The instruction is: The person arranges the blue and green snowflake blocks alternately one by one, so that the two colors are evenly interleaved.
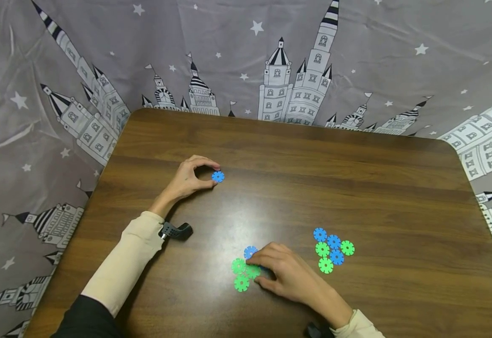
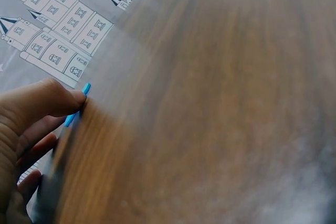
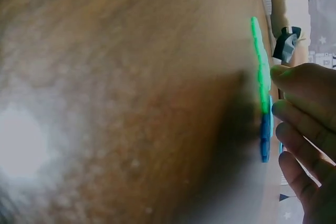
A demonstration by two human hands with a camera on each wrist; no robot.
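L fingers (image 1: 206,163) pinch blue disc (image 1: 218,177); R fingers (image 1: 268,258) part-open at green disc (image 1: 252,272).

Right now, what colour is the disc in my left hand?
The disc is blue, showing best in the head view.

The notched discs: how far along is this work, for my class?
Done: little, it seems; just one blue disc is apart from the groups. In hand: the left hand pinches that disc; the right hand is at a partly hidden cluster. Left: probably that cluster and the six-disc group, both mixing blue and green.
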